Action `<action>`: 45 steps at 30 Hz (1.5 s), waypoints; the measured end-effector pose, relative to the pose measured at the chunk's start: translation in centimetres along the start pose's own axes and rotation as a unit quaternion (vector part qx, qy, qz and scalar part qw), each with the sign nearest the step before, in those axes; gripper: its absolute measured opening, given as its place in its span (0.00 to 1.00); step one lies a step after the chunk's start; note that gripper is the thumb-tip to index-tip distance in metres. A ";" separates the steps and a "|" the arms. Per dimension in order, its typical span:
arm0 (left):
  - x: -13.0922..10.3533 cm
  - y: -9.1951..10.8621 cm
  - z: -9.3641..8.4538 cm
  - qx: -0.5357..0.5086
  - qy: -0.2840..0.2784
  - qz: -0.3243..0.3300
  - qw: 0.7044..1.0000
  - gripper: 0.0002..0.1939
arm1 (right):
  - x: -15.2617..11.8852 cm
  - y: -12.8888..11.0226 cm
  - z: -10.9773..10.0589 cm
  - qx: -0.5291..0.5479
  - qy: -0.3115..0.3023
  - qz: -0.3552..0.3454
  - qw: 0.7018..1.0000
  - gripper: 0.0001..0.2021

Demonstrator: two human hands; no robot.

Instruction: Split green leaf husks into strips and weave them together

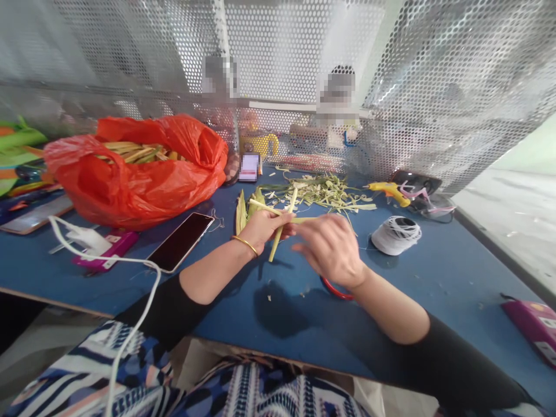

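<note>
Pale green-yellow plant strips [274, 246] cross one another at the fingertips of my left hand [264, 227], which pinches them and wears a gold bangle. My right hand [332, 246] is just to the right, over the strips' right end; its fingers are blurred, and whether they grip anything is unclear. Under my right wrist a red ring-shaped handle [336, 291] partly shows. Behind my hands lies a pile of cut strips and scraps [330, 191]. Broader green husk pieces [240, 213] are left of the strips. A white thread spool [396, 234] stands to the right.
A red plastic bag [143, 194] of strips fills the back left. Before it lie a dark phone [181, 242], a purple box [113, 249] and a white cable [154, 289]. A yellow glue gun [391, 191] is back right. A perforated metal screen [295, 52] borders the blue table [438, 266].
</note>
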State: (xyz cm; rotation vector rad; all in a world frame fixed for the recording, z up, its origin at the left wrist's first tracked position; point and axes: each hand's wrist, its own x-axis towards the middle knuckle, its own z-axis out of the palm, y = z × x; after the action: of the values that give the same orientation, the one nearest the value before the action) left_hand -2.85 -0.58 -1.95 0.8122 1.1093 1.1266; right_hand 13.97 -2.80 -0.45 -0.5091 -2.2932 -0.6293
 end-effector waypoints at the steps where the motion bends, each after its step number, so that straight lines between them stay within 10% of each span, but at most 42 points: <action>1: -0.1 0.3 -0.1 0.010 -0.005 0.001 1.000 0.12 | 0.0 0.5 -0.1 -0.012 -0.014 0.071 0.997 0.13; 7: -0.8 1.0 0.3 0.042 -0.037 -0.021 0.998 0.19 | -0.1 1.4 0.5 0.082 -0.210 0.278 0.934 0.17; 14: -0.2 -0.1 0.0 0.111 -0.028 0.049 0.992 0.18 | 0.3 1.3 0.1 0.142 -0.231 0.309 0.912 0.15; 29: -0.2 0.8 -0.1 0.041 -0.081 -0.029 0.995 0.13 | 0.4 4.2 -1.2 0.234 -0.334 0.403 0.819 0.17; 34: -0.8 0.5 0.6 0.065 -0.094 -0.033 0.993 0.12 | -0.6 4.3 0.8 0.301 -0.232 0.491 0.784 0.20; 41: -1.3 -0.8 1.1 0.128 -0.117 -0.026 0.985 0.11 | -0.7 2.1 2.7 0.520 -0.020 0.578 0.628 0.14; 45: -1.5 -0.9 1.0 0.135 -0.125 -0.012 0.983 0.09 | -0.8 1.9 3.1 0.507 0.039 0.605 0.613 0.14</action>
State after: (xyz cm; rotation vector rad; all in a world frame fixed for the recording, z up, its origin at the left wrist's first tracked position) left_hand -1.67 -2.20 -2.15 1.1175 1.0677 0.8360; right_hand 13.84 0.32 -2.45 -1.1397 -1.2921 1.2169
